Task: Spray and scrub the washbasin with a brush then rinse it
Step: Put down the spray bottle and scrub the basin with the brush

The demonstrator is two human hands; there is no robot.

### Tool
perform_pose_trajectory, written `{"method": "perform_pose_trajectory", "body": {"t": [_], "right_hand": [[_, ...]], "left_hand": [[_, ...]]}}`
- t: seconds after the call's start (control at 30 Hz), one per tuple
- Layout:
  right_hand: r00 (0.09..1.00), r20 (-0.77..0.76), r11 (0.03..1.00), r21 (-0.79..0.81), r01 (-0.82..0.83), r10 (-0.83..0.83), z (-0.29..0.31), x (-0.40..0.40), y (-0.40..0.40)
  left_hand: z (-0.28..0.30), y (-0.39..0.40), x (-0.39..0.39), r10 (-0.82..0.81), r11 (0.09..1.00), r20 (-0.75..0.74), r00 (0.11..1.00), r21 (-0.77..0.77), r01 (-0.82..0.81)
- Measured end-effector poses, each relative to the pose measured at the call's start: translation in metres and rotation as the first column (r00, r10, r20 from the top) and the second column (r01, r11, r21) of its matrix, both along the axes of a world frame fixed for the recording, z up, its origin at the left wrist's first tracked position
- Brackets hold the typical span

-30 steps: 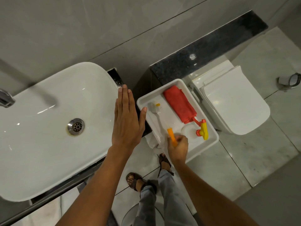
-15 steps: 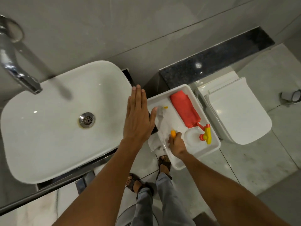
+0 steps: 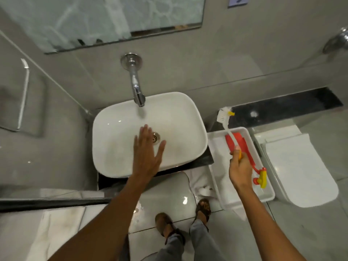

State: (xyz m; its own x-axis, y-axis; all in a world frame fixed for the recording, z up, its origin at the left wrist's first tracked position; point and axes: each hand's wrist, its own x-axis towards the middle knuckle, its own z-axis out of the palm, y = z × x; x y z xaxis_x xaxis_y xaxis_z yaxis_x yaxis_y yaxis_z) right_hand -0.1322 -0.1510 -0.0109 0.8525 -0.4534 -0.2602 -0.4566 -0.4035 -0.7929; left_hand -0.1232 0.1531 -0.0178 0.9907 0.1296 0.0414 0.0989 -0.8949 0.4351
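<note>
The white washbasin [image 3: 180,117] sits under a chrome wall tap [image 3: 136,87], with its drain [image 3: 156,138] partly covered. My left hand [image 3: 147,153] hovers flat over the bowl, fingers spread, holding nothing. My right hand [image 3: 240,166] grips the orange handle of a white brush [image 3: 225,120], lifted above the white tray [image 3: 218,147] with its bristles pointing up and away. In the tray lies a spray bottle [image 3: 261,177] with a red and yellow trigger head, beside a red cloth [image 3: 239,141].
A white closed toilet [image 3: 301,170] stands right of the tray. A black stone ledge [image 3: 282,104] runs behind it. A mirror [image 3: 105,19] hangs above the tap. My sandalled feet [image 3: 203,208] stand on the wet glossy floor below the basin.
My right hand has lifted the brush out of the tray. My left hand moved from the basin's right rim to over the drain. The camera swung left and up, centring the basin.
</note>
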Motion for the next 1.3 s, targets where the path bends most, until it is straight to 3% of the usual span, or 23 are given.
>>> {"method": "perform_pose_trajectory", "body": {"t": [0.17, 0.3, 0.43, 0.53, 0.63, 0.67, 0.8, 0.83, 0.87, 0.93, 1.03, 1.1, 1.2, 1.3], "right_hand": [[0.965, 0.138, 0.974, -0.08, -0.213, 0.223, 0.053, -0.01, 0.044], [0.852, 0.024, 0.85, -0.084, -0.519, 0.523, 0.088, -0.012, 0.088], [0.611, -0.304, 0.62, -0.077, -0.781, 0.731, 0.109, -0.012, 0.141], [0.391, -0.532, 0.399, -0.107, -0.911, 0.751, 0.108, -0.012, 0.186], [0.237, -0.624, 0.223, -0.102, -0.969, 0.745, 0.088, -0.005, 0.234], [0.243, -0.639, 0.212, -0.126, -0.969, 0.73, 0.08, 0.002, 0.251], [0.533, -0.557, 0.488, -0.244, -0.838, 0.637, 0.065, 0.066, 0.281], [0.539, -0.565, 0.481, -0.264, -0.836, 0.625, 0.064, 0.085, 0.28], [0.512, -0.599, 0.455, -0.26, -0.852, 0.616, 0.065, 0.102, 0.276], [0.437, -0.69, 0.306, -0.313, -0.899, 0.577, 0.075, 0.12, 0.253], [0.388, -0.789, 0.214, -0.324, -0.922, 0.476, 0.09, 0.113, 0.193], [0.333, -0.84, 0.213, -0.264, -0.941, 0.429, 0.1, 0.085, 0.154], [0.221, -0.821, 0.281, -0.078, -0.957, 0.526, 0.119, 0.029, 0.147], [0.12, -0.728, 0.21, 0.034, -0.977, 0.675, 0.118, 0.0, 0.201]], "left_hand": [[0.007, 0.09, -0.024, 0.314, 0.949, 0.061, 0.948, -0.046, -0.311], [0.007, 0.123, -0.028, 0.453, 0.882, 0.056, 0.89, -0.177, -0.437], [-0.002, 0.132, -0.028, 0.555, 0.772, -0.013, 0.832, -0.364, -0.521], [-0.009, 0.131, -0.026, 0.559, 0.764, -0.019, 0.829, -0.377, -0.524], [-0.015, 0.129, -0.025, 0.585, 0.76, 0.02, 0.811, -0.362, -0.539], [-0.017, 0.129, -0.024, 0.592, 0.762, 0.031, 0.806, -0.35, -0.546], [-0.027, 0.129, -0.023, 0.584, 0.788, 0.061, 0.81, -0.284, -0.546], [-0.028, 0.129, -0.022, 0.584, 0.79, 0.062, 0.809, -0.276, -0.548], [-0.03, 0.129, -0.021, 0.587, 0.788, 0.061, 0.807, -0.27, -0.553], [-0.029, 0.129, -0.022, 0.598, 0.78, 0.05, 0.8, -0.266, -0.566], [-0.026, 0.128, -0.023, 0.61, 0.764, 0.022, 0.792, -0.281, -0.58], [-0.026, 0.128, -0.023, 0.612, 0.758, 0.008, 0.791, -0.289, -0.584], [-0.026, 0.128, -0.023, 0.63, 0.739, -0.011, 0.776, -0.296, -0.605], [-0.023, 0.128, -0.022, 0.633, 0.732, -0.026, 0.774, -0.306, -0.609]]}}
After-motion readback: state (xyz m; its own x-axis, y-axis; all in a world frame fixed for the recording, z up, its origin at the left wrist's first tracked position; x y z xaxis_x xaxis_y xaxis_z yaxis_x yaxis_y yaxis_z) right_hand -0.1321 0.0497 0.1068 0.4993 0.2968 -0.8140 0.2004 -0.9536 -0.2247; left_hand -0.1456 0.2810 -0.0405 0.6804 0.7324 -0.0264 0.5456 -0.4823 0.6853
